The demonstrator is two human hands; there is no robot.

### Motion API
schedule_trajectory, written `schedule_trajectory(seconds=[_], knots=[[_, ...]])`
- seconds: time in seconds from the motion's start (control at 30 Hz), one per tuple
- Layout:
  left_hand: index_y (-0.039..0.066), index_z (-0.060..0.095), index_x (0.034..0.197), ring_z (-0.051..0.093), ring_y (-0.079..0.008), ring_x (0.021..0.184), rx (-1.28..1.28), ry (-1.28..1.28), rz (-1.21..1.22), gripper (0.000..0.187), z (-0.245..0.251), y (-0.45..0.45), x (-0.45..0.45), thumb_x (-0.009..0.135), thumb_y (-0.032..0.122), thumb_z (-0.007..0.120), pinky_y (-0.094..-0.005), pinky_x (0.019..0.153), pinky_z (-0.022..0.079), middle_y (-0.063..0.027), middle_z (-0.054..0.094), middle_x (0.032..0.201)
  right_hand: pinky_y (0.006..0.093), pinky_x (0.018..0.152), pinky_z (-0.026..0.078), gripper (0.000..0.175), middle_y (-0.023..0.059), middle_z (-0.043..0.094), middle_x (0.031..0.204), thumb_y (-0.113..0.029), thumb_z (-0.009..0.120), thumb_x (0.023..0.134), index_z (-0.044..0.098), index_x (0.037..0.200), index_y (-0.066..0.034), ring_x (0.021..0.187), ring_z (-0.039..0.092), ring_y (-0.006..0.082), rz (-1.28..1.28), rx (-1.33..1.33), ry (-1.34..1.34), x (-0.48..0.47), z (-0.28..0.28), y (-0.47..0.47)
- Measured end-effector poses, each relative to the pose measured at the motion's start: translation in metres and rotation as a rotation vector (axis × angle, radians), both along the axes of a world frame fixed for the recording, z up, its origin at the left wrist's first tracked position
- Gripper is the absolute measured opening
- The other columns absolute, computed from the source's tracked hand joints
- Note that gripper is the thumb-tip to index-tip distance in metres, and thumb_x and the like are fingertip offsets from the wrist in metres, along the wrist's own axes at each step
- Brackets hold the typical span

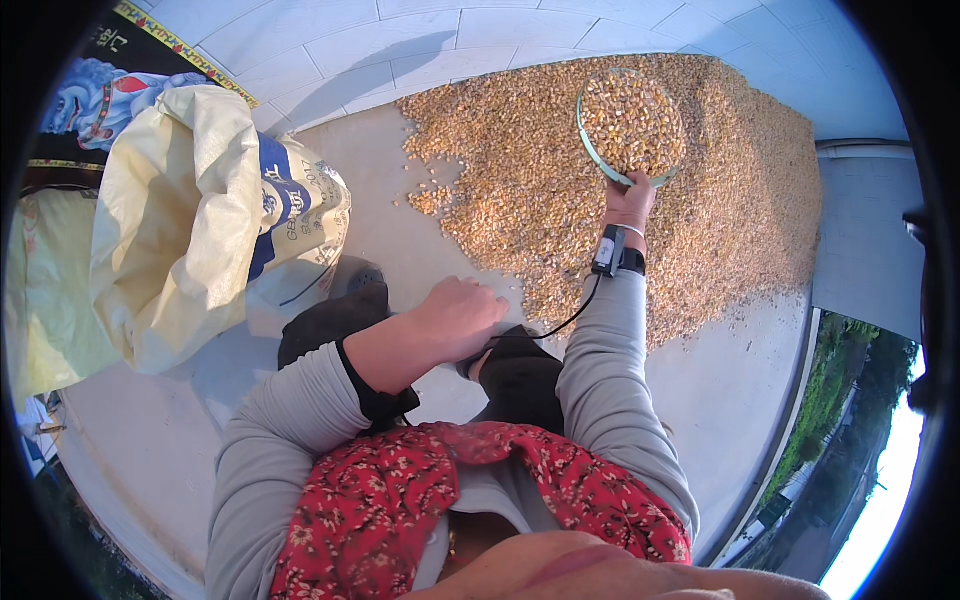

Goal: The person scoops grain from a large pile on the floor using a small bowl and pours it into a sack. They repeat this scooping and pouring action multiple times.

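My right hand [632, 201] grips the near rim of a round, pale green-rimmed container [590, 150]. Corn kernels [634, 120] fill the container, which is over the far part of a wide spread of loose corn kernels [517, 187] on the floor. My left hand [466, 311] is curled above my knees, near the kernels' lower left edge; its palm side is hidden, so I cannot tell whether it holds anything. Left of it stands a cream woven sack [217, 172] with its mouth open and rim rolled down; printing and a blue band mark its side.
A pale block wall [495, 30] borders the kernels at the far side. Another yellowish sack [60, 285] and a dark patterned cloth or bag [112, 97] are at the left. My feet rest on the concrete floor [360, 150]. Greenery shows beyond the floor's right edge.
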State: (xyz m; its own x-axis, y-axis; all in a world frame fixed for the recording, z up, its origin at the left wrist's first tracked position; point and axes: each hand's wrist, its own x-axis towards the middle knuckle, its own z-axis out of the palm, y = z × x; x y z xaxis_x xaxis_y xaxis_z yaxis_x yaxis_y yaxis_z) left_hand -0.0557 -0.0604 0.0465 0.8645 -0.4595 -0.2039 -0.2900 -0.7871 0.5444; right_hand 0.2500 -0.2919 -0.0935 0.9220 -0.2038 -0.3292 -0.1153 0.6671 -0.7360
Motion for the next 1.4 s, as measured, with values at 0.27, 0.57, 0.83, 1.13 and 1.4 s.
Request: schedule_trajectory(seconds=[0.27,0.57,0.83,1.13,1.4], knots=[[0.006,0.065,0.095,0.065,-0.0350,0.093,0.055,0.159,-0.003,0.019,-0.004,-0.011,0.010,0.082,0.019,0.062,-0.0470,0.075,0.051,-0.0153,0.067,0.091,0.0578,0.075,0.054,0.031,0.0112,0.048,0.095,0.008,0.046,0.076,0.043,0.106,-0.0004,0.085,0.055,0.0278,0.147,-0.011,-0.025,-0.035,0.092,0.033],[0.007,0.069,0.103,0.067,-0.0298,0.098,0.230,0.237,0.002,0.023,0.000,-0.007,0.017,0.081,0.011,0.062,-0.0433,0.074,0.055,-0.0115,0.069,0.101,0.0639,0.103,0.042,0.080,0.0227,0.034,0.145,0.006,0.038,0.075,0.014,0.150,-0.0056,0.131,0.040,0.0438,0.530,0.000,-0.188,-0.114,0.213,0.119],[0.010,0.074,0.096,0.069,-0.0263,0.091,0.167,0.161,0.088,0.020,0.004,-0.003,0.015,0.077,0.011,0.067,-0.0416,0.067,0.056,-0.0062,0.071,0.098,0.0574,0.109,0.037,0.070,0.0191,0.040,0.144,0.006,0.040,0.078,0.026,0.146,-0.0014,0.131,0.042,0.0388,0.817,-0.005,-0.175,-0.162,0.274,0.223],[0.010,0.072,0.099,0.069,-0.0277,0.091,0.009,0.046,0.133,0.021,-0.044,0.008,0.001,0.080,0.012,0.065,-0.0412,0.069,0.056,-0.0077,0.071,0.097,0.0350,0.053,0.059,0.051,0.0170,0.059,0.104,0.005,0.048,0.074,0.045,0.125,0.0087,0.082,0.065,0.0260,1.076,-0.336,-0.359,-0.230,0.293,0.355],[0.010,0.071,0.097,0.069,-0.0282,0.091,0.016,0.073,0.126,0.019,-0.079,0.020,-0.017,0.080,0.013,0.063,-0.0409,0.070,0.056,-0.0084,0.070,0.096,0.0445,0.089,0.048,0.066,0.0291,0.055,0.111,0.003,0.055,0.073,0.037,0.136,0.0016,0.103,0.055,0.0416,0.646,-1.139,-1.200,-0.270,0.282,0.417]])
